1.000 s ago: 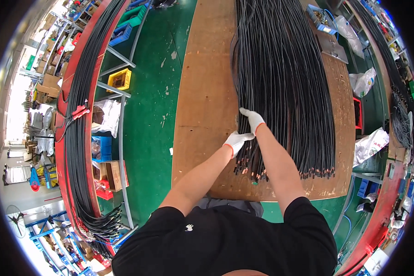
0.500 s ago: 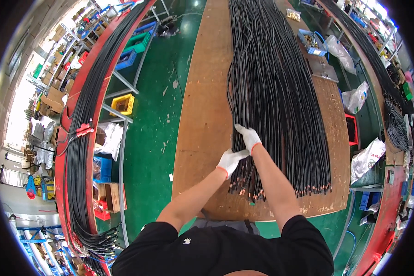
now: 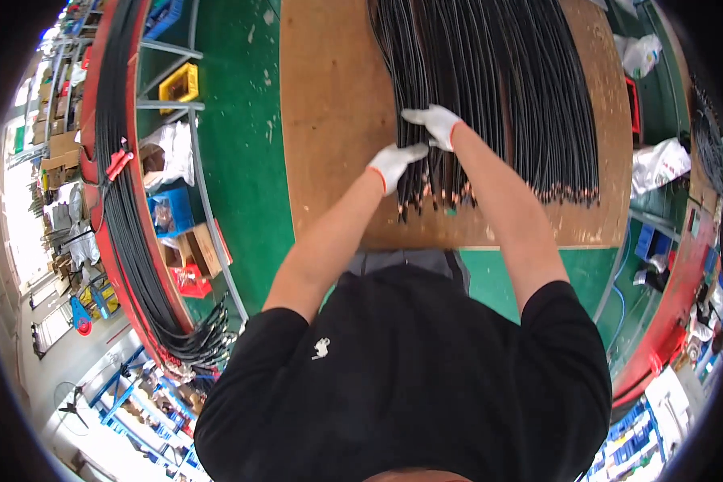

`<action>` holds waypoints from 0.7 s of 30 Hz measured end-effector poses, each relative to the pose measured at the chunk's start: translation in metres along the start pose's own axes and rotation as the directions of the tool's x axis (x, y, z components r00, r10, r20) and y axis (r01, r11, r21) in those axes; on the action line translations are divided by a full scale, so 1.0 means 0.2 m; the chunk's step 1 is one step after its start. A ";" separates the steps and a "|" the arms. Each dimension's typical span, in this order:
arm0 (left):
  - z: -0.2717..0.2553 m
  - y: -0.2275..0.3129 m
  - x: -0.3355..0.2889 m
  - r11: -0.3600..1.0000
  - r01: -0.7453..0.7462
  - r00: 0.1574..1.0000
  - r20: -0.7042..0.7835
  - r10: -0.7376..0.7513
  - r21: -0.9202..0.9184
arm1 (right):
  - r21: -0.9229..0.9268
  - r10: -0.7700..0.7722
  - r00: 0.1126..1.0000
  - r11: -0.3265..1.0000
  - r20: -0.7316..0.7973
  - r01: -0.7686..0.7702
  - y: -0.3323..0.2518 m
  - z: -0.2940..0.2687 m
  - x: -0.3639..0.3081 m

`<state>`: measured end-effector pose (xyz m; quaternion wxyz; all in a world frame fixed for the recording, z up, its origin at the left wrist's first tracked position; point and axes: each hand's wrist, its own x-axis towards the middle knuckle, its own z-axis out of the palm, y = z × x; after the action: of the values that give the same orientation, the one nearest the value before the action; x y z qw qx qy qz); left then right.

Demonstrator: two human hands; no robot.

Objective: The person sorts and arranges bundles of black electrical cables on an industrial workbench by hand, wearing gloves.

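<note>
A wide bundle of long black cables (image 3: 490, 88) lies on the brown wooden table (image 3: 329, 120). Bare copper-coloured tips (image 3: 566, 193) line up at its near end. My left hand (image 3: 394, 165), in a white knit glove with an orange cuff, closes on cables at the bundle's near left edge; its lower fingers are partly hidden. Slightly farther up, my right hand (image 3: 438, 124), gloved the same way, rests across the cables with fingers stretched leftward and thumb apart. The two hands are close together.
On the left, a red-edged rack (image 3: 157, 273) carries more black cables (image 3: 132, 241). Beside it are a yellow crate (image 3: 178, 84), a blue bin (image 3: 170, 210) and cardboard boxes. A white sack (image 3: 660, 167) stands right of the table. Green floor (image 3: 237, 128) runs between.
The whole view has shifted, so the table and cables sit higher in the picture. Both hands stay by the bundle's left edge, a little nearer the copper tips.
</note>
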<state>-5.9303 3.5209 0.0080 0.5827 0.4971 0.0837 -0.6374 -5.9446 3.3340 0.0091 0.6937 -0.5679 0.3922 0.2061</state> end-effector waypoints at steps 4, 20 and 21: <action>-0.02 -0.06 0.07 0.958 0.022 0.986 -0.164 0.026 0.287 | -0.032 0.083 0.982 0.996 0.168 -0.079 0.16 -0.12 0.03; -0.12 -0.22 0.08 0.456 0.179 0.780 -0.408 0.473 0.872 | -0.788 -0.399 0.888 0.612 -0.227 0.073 0.37 0.03 0.03; -0.14 -0.23 0.07 0.483 0.161 0.792 -0.404 0.457 0.861 | -0.792 -0.338 0.913 0.609 -0.226 0.030 0.37 0.04 0.01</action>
<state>-5.9508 3.5444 -0.0378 0.2528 0.8954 -0.1172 -0.3471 -5.9944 3.3617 -0.0385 0.3169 -0.8750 0.3215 0.1748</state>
